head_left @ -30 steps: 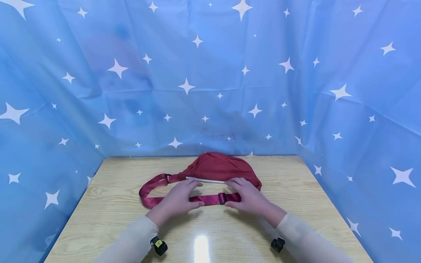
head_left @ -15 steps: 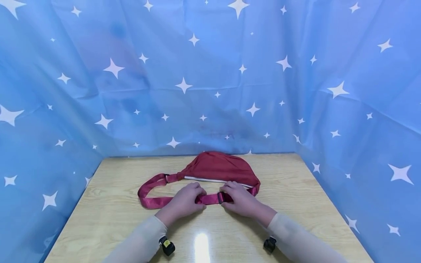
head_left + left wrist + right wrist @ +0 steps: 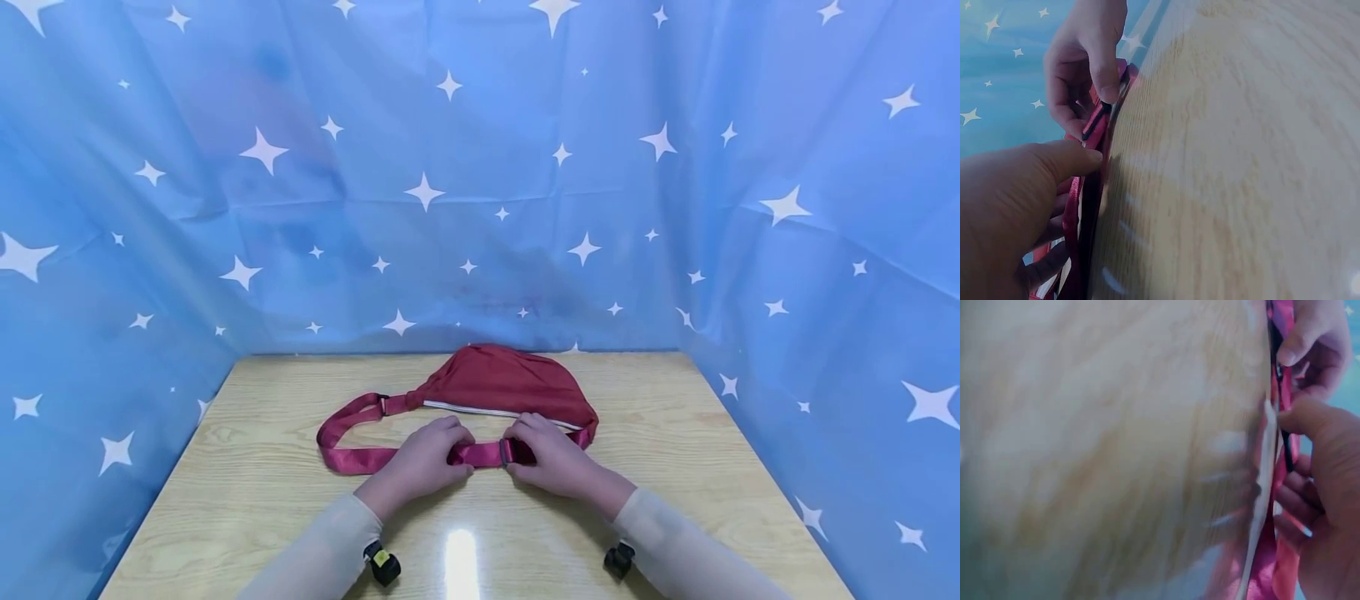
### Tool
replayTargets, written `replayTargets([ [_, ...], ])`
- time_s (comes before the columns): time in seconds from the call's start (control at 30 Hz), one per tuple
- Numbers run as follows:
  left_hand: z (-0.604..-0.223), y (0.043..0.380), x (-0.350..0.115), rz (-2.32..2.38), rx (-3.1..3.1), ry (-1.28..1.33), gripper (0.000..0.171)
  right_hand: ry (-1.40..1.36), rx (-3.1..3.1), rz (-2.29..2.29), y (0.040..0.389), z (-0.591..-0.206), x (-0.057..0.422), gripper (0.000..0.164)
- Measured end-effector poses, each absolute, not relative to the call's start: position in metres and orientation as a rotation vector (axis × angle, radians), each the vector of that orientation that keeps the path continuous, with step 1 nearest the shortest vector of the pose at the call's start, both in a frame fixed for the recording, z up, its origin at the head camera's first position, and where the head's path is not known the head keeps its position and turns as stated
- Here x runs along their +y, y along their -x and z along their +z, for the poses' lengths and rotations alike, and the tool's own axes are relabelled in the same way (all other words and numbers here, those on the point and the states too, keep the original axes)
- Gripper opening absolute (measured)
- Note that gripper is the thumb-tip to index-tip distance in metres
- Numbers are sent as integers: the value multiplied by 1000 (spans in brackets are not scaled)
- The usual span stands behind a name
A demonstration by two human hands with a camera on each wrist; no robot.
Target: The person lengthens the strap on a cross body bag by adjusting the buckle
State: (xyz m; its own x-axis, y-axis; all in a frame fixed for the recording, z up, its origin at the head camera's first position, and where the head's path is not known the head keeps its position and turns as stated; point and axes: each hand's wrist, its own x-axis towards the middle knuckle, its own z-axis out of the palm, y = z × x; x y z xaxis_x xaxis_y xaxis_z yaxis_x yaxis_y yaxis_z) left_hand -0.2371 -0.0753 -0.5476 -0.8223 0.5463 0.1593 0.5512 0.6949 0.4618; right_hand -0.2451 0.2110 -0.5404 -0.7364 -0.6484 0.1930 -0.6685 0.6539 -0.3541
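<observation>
"Red cloth bag (image 3: 506, 383), one. Location?"

"Far part of the table (image 3: 285, 383), lying down, its strap (image 3: 356, 461) looped out in front."

"Handling?"

"Probably light, soft and sturdy, apt to sag if lifted; the strap looks smooth, so perhaps slippery. Black buckle (image 3: 503, 452): likely stiff."

"Best hold?"

"Strap, pinched on either side of the buckle."

"Current grip?"

"Left hand (image 3: 427, 457): pinches the strap near the buckle. Right hand (image 3: 551, 454): grips the strap just beside the buckle; whether it touches that, cannot tell."

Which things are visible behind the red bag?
Behind the red bag hangs a blue star-patterned curtain. The bag hides the table directly behind it; anything lying there cannot be seen.
</observation>
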Motion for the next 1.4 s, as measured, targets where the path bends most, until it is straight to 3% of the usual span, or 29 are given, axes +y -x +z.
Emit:
replayTargets([
  [0.33, -556, 236, -78, -1084, -2842, 954, 40, -1172, -2732, 768, 243, -531, 216, 44],
  [0.7, -548, 238, -76, -1471, -2765, 926, 19, -1232, -2660, 796, 241, -526, 218, 47],
  [1.4, -535, 245, -59, -1644, -2739, 859, 12, -1276, -2585, 881, 240, -516, 215, 50],
])
